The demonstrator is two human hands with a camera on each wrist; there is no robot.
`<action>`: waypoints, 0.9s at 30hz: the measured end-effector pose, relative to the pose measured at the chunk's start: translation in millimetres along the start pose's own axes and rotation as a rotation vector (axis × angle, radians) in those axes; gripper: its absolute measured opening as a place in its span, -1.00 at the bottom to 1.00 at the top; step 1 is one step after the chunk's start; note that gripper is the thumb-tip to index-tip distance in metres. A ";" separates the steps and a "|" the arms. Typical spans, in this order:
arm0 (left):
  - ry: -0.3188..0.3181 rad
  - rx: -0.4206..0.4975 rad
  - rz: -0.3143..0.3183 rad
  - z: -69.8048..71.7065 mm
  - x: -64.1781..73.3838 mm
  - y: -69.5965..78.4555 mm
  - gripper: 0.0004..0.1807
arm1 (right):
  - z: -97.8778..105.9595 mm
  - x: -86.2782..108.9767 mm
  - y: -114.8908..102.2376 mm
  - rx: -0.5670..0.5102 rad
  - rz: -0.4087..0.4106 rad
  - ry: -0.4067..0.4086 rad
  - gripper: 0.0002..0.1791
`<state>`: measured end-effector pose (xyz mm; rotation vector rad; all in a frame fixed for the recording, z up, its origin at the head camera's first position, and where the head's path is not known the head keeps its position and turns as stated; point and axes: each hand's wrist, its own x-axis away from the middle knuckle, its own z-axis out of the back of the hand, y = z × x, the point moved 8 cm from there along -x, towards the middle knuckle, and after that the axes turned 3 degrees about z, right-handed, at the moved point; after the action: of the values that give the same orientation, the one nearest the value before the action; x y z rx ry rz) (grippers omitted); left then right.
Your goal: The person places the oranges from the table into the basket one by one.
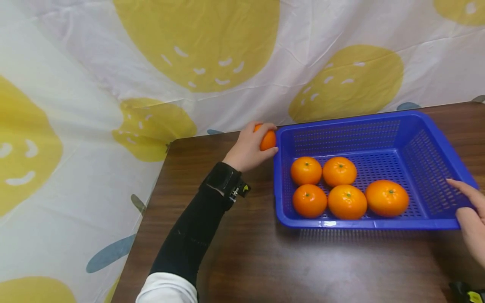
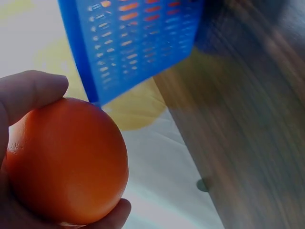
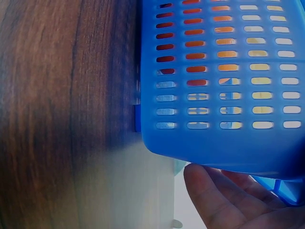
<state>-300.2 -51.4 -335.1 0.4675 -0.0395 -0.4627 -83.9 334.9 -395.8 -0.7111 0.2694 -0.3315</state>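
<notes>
My left hand (image 1: 251, 147) grips an orange (image 1: 268, 140) beside the left end of a blue plastic basket (image 1: 326, 224). In the left wrist view, thumb and fingers curl round the smooth orange (image 2: 71, 162), right by the basket's slotted wall (image 2: 128, 52). Inside the basket several oranges with green stem ends sit in two rows towards the left and front, one of them a larger orange (image 1: 387, 198). At the basket's right end, my right hand (image 1: 473, 210) holds the rim between thumb and fingers. From the right wrist, the fingers (image 3: 214, 195) show at the rim.
The basket stands on a dark brown wooden table (image 1: 242, 252). Behind and to the left hangs a white cloth (image 1: 87, 54) with yellow fruit prints, reaching the table's edge.
</notes>
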 end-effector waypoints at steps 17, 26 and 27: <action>-0.013 -0.035 -0.109 2.0 -12.4 54.8 -0.40 | -2.8 -0.2 3.1 -0.025 0.022 0.008 -0.25; -0.051 -0.058 -0.178 -4.0 -20.6 91.6 -0.38 | -0.9 -0.9 1.8 -0.020 0.010 -0.002 -0.24; -0.056 -0.063 -0.190 -5.1 -21.5 96.2 -0.38 | -0.5 -1.0 1.7 -0.025 0.011 -0.002 -0.24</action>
<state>-278.3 36.3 -295.6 0.3979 -0.0342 -0.6616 -84.6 336.2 -397.2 -0.7345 0.2762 -0.3175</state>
